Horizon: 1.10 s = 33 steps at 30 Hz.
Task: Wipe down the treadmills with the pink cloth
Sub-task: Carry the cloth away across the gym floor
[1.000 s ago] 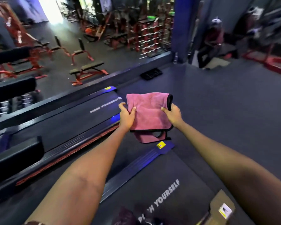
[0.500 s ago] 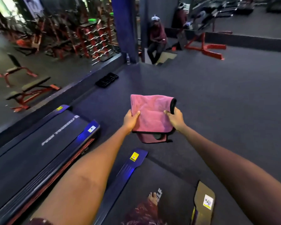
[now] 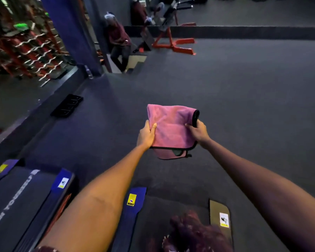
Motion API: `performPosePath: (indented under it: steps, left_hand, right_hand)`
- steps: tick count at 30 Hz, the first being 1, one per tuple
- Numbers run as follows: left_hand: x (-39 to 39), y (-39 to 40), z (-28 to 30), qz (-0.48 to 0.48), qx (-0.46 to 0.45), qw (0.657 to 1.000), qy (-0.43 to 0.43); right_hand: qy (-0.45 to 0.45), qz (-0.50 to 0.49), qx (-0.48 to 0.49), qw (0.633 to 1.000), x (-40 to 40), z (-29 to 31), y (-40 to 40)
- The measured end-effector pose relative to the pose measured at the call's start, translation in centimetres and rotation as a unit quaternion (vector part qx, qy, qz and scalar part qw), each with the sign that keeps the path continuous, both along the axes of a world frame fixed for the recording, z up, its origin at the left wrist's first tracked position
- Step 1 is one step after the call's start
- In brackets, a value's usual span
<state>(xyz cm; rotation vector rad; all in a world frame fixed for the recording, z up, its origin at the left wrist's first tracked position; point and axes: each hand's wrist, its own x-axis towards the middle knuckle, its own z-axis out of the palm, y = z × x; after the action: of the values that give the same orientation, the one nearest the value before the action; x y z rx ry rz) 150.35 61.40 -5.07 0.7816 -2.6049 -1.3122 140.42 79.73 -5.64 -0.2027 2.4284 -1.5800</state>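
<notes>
View has swung right off the treadmills point(image 3: 24, 202); left hand point(image 3: 147, 135) and right hand point(image 3: 198, 132) fingers keep gripping the pink cloth point(image 3: 171, 130) in mid-air; no wiping contact.

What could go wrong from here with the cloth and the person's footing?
The pink cloth is held up between the left hand and right hand, off any treadmill, so wiping may stall. A lower fold hangs loose and could drag. The person's foot is near the treadmill end, so a misstep seems possible.
</notes>
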Motion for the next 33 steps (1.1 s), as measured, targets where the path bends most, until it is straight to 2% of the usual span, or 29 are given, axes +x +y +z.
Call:
performPosePath:
  steps: [10, 14, 18, 22, 26, 29, 33]
  left_hand:
    - [-11.4, -0.2, -2.7, -0.041, -0.013, 0.998, -0.038]
    - [-16.4, -1.0, -2.7, -0.028, 0.026, 0.999, -0.036]
    - [-21.8, -1.4, -2.3, -0.009, 0.078, 0.997, -0.028]
    - [-26.0, -1.5, -3.0, -0.052, 0.103, 0.991, -0.073]
    - [-31.1, -1.6, -3.9, -0.083, 0.103, 0.989, -0.061]
    - [-36.0, -1.2, -6.2, -0.084, 0.098, 0.991, -0.043]
    - [-43.4, -0.9, -12.2, -0.117, 0.078, 0.990, -0.015]
  right_hand:
    - [-0.018, -0.046, 0.052, 0.997, -10.3, -3.5, 0.9]
    - [-0.014, -0.036, 0.056, 0.998, -15.3, -3.4, 0.2]
    - [-0.020, -0.066, 0.042, 0.997, -20.5, -3.3, -0.2]
    - [-0.033, -0.100, 0.034, 0.994, -24.2, -4.4, 0.4]
    - [-0.028, -0.124, 0.014, 0.992, -28.4, -5.5, 0.8]
    - [-0.006, -0.139, 0.001, 0.990, -32.4, -7.3, 1.0]
    - [0.014, -0.163, -0.004, 0.987, -38.9, -13.1, 1.4]
